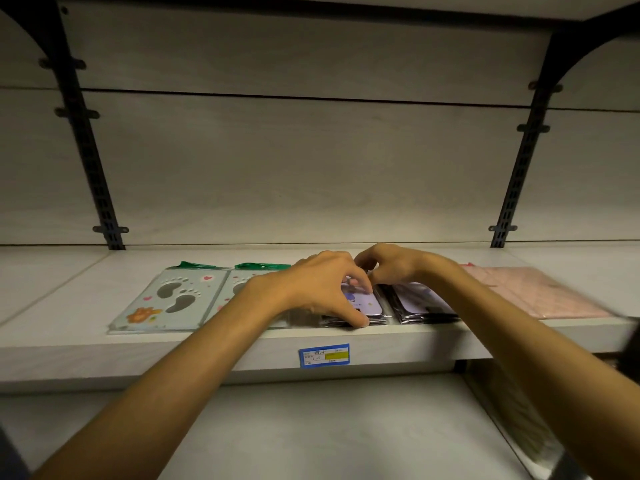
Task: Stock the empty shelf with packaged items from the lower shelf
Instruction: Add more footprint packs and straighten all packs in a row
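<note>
Both hands (pixel 318 289) grip a lilac packet stack (pixel 363 306) on the shelf (pixel 69 306).

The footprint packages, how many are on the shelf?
2: one footprint package at the row's left end, the second beside it, partly hidden by the left hand. More may be hidden.

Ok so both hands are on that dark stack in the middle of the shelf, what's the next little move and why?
Probably square up the dark stack and let go. The left hand grips its front edge with the thumb at the shelf lip, and the right hand pinches its back end. It already lies flat between the footprint packs and a second dark stack.
</note>
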